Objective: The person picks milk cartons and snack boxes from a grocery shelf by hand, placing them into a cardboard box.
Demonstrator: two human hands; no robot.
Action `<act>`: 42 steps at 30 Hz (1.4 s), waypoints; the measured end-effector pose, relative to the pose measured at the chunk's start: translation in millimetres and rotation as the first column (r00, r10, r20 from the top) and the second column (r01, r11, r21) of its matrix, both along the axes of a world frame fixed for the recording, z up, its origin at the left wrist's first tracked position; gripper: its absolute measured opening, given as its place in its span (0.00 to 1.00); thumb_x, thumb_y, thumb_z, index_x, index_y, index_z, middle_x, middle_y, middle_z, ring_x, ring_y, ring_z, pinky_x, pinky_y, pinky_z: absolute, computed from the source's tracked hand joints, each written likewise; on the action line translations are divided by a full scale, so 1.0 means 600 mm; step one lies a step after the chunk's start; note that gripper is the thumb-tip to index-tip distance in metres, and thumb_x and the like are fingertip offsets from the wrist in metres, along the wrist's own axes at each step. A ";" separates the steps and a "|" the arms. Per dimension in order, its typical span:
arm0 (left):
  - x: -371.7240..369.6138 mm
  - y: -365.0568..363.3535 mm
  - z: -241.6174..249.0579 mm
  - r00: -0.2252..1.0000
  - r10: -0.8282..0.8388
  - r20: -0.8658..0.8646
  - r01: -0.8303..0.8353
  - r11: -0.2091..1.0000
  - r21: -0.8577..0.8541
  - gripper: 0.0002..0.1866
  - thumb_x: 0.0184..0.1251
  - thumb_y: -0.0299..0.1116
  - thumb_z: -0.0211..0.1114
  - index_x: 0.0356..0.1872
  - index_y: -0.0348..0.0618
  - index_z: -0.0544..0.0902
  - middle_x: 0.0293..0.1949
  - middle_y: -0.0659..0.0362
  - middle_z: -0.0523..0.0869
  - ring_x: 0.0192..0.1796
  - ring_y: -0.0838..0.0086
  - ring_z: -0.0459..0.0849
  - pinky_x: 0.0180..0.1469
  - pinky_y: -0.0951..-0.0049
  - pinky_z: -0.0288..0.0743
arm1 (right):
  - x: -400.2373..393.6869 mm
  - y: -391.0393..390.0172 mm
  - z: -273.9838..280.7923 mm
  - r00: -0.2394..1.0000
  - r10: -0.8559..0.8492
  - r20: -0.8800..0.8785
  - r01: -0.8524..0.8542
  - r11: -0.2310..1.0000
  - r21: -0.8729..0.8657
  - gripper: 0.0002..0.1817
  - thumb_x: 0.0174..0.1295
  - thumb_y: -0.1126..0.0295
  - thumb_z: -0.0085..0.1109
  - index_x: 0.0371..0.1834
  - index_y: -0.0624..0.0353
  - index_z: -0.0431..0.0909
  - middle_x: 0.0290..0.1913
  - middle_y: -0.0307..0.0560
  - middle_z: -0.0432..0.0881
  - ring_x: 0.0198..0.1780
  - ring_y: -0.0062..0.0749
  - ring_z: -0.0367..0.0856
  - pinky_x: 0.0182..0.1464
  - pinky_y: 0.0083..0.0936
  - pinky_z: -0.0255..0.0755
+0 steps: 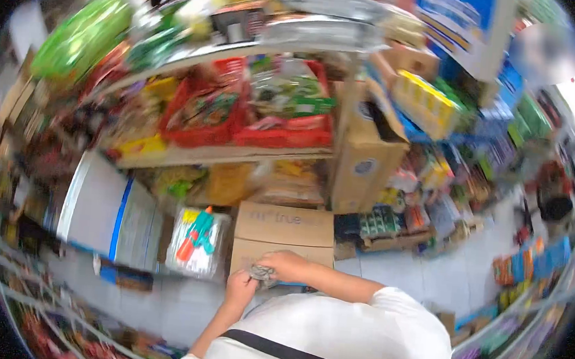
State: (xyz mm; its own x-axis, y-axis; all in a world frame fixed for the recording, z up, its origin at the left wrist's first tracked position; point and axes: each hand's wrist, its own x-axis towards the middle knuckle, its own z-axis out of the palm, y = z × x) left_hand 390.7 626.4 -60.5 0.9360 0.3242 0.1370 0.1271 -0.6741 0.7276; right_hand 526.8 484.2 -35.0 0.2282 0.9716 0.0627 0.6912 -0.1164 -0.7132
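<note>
1. Low in the head view, just above the white shirt, both hands meet over a small grey crumpled thing [261, 272]; it is too blurred to tell what it is.

2. Left hand [241, 288]: its grip is clenched on the near, lower side of the small thing, fingers curled up around it.

3. Right hand [285, 265]: it lies over the top of the same thing, fingers pressed down on it, so both hands grasp it together.

4. Right behind the hands stands a closed cardboard box [283, 237] on the floor [422, 271], with a clear bag of bright toys [197, 241] touching its left side and a tall open carton [365, 152] well behind it by the shelf [215, 153] of red baskets [205, 115].

5. To do this well, I judge that 1 hand should stay as the anchor while the other works the thing in short pulls, kept close to the chest.

6. A dropped piece would likely fall between box and bag, so hold the thing over the box lid.

7. Aisle goods crowd both sides; elbows should stay tucked.
</note>
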 end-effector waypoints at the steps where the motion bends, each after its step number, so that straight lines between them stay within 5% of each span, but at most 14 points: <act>1: -0.006 -0.007 0.004 0.999 0.030 -0.017 -0.031 0.999 -0.025 0.10 0.51 0.33 0.63 0.24 0.35 0.82 0.24 0.48 0.81 0.29 0.54 0.80 0.33 0.62 0.72 | 0.000 0.005 -0.004 0.998 0.022 0.052 -0.022 1.000 -0.008 0.21 0.43 0.73 0.63 0.45 0.54 0.74 0.42 0.48 0.76 0.46 0.47 0.75 0.47 0.39 0.70; 4: -0.039 -0.006 0.012 0.963 0.238 0.128 -0.204 0.951 -0.233 0.08 0.53 0.31 0.63 0.28 0.38 0.84 0.26 0.50 0.84 0.31 0.59 0.82 0.34 0.65 0.73 | 0.011 -0.001 -0.027 0.992 0.055 0.114 -0.052 0.998 -0.029 0.19 0.43 0.73 0.63 0.42 0.54 0.76 0.38 0.47 0.77 0.44 0.47 0.76 0.44 0.39 0.71; 8: -0.075 -0.005 0.064 0.970 0.205 0.127 -0.192 0.976 -0.106 0.07 0.55 0.30 0.62 0.32 0.40 0.85 0.31 0.52 0.85 0.32 0.65 0.83 0.35 0.71 0.74 | 0.024 0.003 -0.039 0.981 0.170 0.091 -0.176 0.983 0.055 0.17 0.43 0.74 0.63 0.40 0.55 0.77 0.37 0.47 0.78 0.43 0.46 0.76 0.43 0.37 0.71; 11: -0.099 -0.004 0.100 0.939 0.334 0.080 -0.316 0.931 -0.182 0.08 0.56 0.30 0.62 0.34 0.40 0.85 0.31 0.53 0.85 0.32 0.65 0.84 0.36 0.71 0.75 | 0.051 0.014 -0.052 0.976 0.211 0.057 -0.215 0.974 0.077 0.17 0.42 0.76 0.62 0.40 0.55 0.77 0.39 0.48 0.78 0.43 0.46 0.76 0.43 0.35 0.72; 16: -0.136 -0.004 0.073 0.879 0.437 0.191 -0.408 0.897 -0.171 0.06 0.55 0.30 0.63 0.29 0.38 0.84 0.28 0.53 0.85 0.31 0.65 0.84 0.36 0.71 0.75 | 0.076 0.041 -0.055 0.979 0.201 -0.029 -0.200 0.979 0.027 0.16 0.41 0.79 0.60 0.37 0.58 0.77 0.39 0.49 0.78 0.44 0.46 0.76 0.44 0.33 0.71; 18: -0.156 -0.007 0.070 0.816 0.530 0.232 -0.504 0.848 -0.164 0.06 0.55 0.30 0.63 0.29 0.38 0.84 0.28 0.53 0.85 0.31 0.67 0.84 0.36 0.72 0.75 | 0.090 0.048 -0.074 0.986 0.157 -0.048 -0.155 0.987 0.041 0.17 0.40 0.79 0.59 0.39 0.59 0.77 0.40 0.50 0.78 0.45 0.47 0.76 0.46 0.32 0.70; 23: -0.181 -0.022 0.110 0.572 0.804 0.161 -0.609 0.548 -0.574 0.07 0.58 0.29 0.63 0.29 0.33 0.82 0.26 0.56 0.83 0.29 0.73 0.80 0.35 0.75 0.73 | 0.121 0.073 -0.098 0.971 0.176 -0.159 -0.161 0.981 0.106 0.24 0.39 0.82 0.56 0.46 0.64 0.74 0.44 0.50 0.77 0.50 0.44 0.74 0.52 0.29 0.68; 28: -0.165 -0.024 0.120 0.671 0.690 0.270 -0.476 0.681 -0.556 0.05 0.60 0.26 0.62 0.30 0.34 0.81 0.30 0.56 0.82 0.33 0.75 0.78 0.37 0.75 0.72 | 0.047 0.095 -0.133 0.693 0.142 -0.707 -0.071 0.989 0.129 0.28 0.43 0.84 0.50 0.54 0.66 0.69 0.46 0.45 0.76 0.54 0.33 0.72 0.56 0.26 0.65; 31: -0.151 -0.016 0.117 0.704 0.655 0.273 -0.402 0.686 -0.606 0.05 0.60 0.27 0.62 0.33 0.34 0.81 0.33 0.56 0.82 0.35 0.75 0.79 0.39 0.76 0.72 | 0.025 0.105 -0.115 0.399 -0.010 -0.917 0.109 0.993 0.037 0.21 0.50 0.83 0.49 0.51 0.62 0.72 0.44 0.41 0.77 0.47 0.29 0.75 0.50 0.23 0.69; 34: -0.144 -0.011 0.118 0.716 0.664 0.213 -0.380 0.628 -0.680 0.08 0.60 0.27 0.62 0.38 0.33 0.82 0.34 0.58 0.83 0.36 0.79 0.79 0.40 0.78 0.72 | 0.030 0.103 -0.101 0.346 -0.027 -0.938 0.168 0.985 0.033 0.17 0.52 0.83 0.49 0.47 0.62 0.72 0.41 0.40 0.76 0.43 0.26 0.75 0.45 0.22 0.71; 37: -0.148 0.007 0.110 0.771 0.635 0.055 -0.386 0.534 -0.752 0.09 0.61 0.28 0.62 0.40 0.36 0.82 0.35 0.59 0.84 0.37 0.80 0.79 0.41 0.78 0.73 | 0.034 0.082 -0.046 0.551 -0.003 -0.834 0.166 0.981 0.105 0.11 0.50 0.84 0.48 0.36 0.62 0.75 0.37 0.39 0.75 0.40 0.26 0.75 0.43 0.23 0.71; 39: -0.156 0.025 0.105 0.793 0.609 -0.005 -0.454 0.585 -0.673 0.10 0.61 0.30 0.62 0.42 0.37 0.82 0.36 0.60 0.84 0.37 0.80 0.79 0.40 0.78 0.73 | 0.027 0.081 -0.035 0.708 -0.023 -0.706 0.211 0.961 0.180 0.09 0.44 0.83 0.51 0.31 0.63 0.76 0.35 0.43 0.76 0.38 0.32 0.76 0.42 0.26 0.71; 41: -0.162 0.042 0.084 0.791 0.605 0.094 -0.443 0.671 -0.595 0.15 0.58 0.35 0.65 0.45 0.40 0.80 0.37 0.58 0.84 0.37 0.75 0.81 0.40 0.74 0.74 | 0.029 0.080 -0.015 0.891 0.138 -0.433 -0.004 0.955 0.295 0.12 0.40 0.82 0.54 0.31 0.62 0.76 0.33 0.47 0.76 0.39 0.38 0.76 0.43 0.29 0.71; 42: -0.165 0.046 0.100 0.844 0.533 0.062 -0.469 0.788 -0.398 0.17 0.57 0.37 0.66 0.45 0.40 0.80 0.38 0.56 0.84 0.40 0.71 0.81 0.43 0.72 0.73 | 0.024 0.082 -0.002 0.937 0.214 -0.276 -0.119 0.939 0.323 0.13 0.38 0.81 0.56 0.32 0.62 0.76 0.32 0.49 0.76 0.39 0.42 0.76 0.43 0.30 0.71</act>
State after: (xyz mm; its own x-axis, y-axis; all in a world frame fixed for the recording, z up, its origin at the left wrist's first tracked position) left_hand 291.9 654.1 -0.4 0.6021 0.7966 0.0542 0.2330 -0.2402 0.9423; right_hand 541.2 533.7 -36.0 0.1184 0.9441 0.3077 0.4275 0.2312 -0.8740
